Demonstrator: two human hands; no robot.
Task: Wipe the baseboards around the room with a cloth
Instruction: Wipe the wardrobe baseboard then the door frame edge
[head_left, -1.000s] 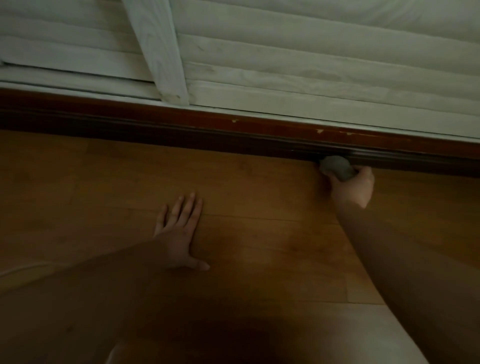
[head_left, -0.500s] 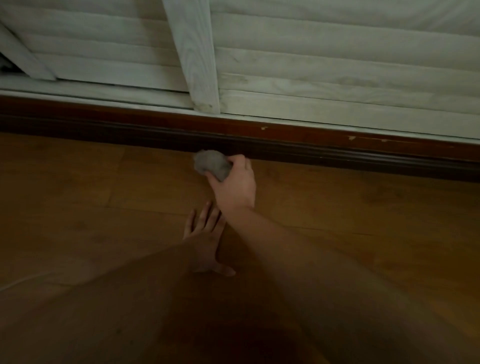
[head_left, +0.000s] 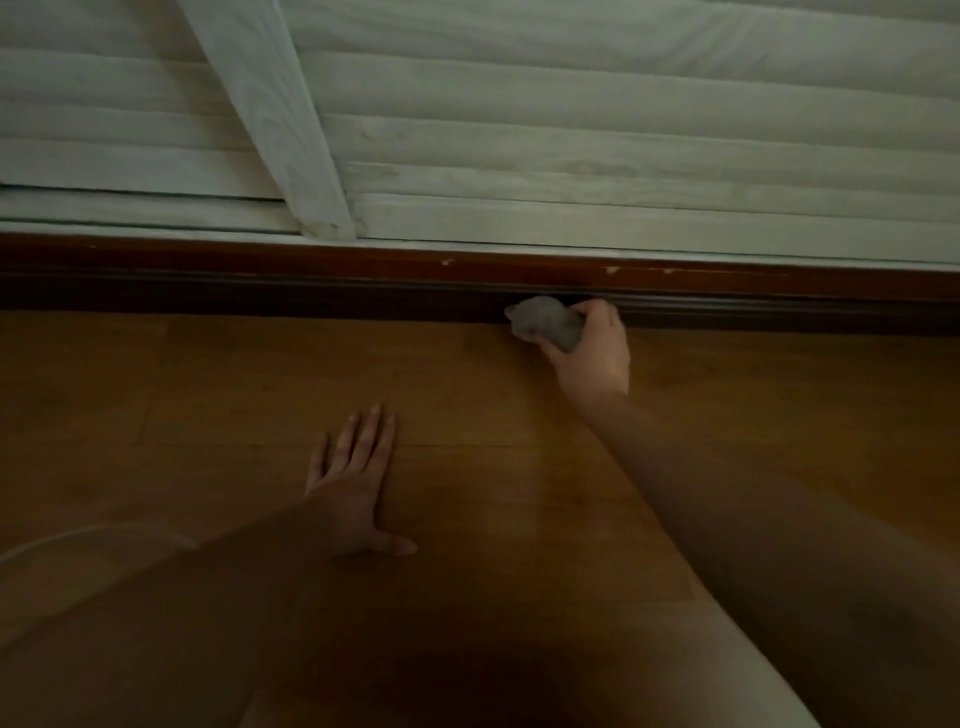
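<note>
With our right hand (head_left: 589, 353) gripping the balled grey cloth (head_left: 545, 322) against the dark baseboard (head_left: 311, 291) and left hand (head_left: 353, 483) spread flat on the wooden floor (head_left: 208, 389), we judge the small wad could skip the moulding's grooves.

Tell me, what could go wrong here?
The cloth is balled small in the right hand, so it may wipe only the baseboard's lower part. Chips along the top edge could snag it. The left hand, flat on the smooth floor, might slip.
</note>
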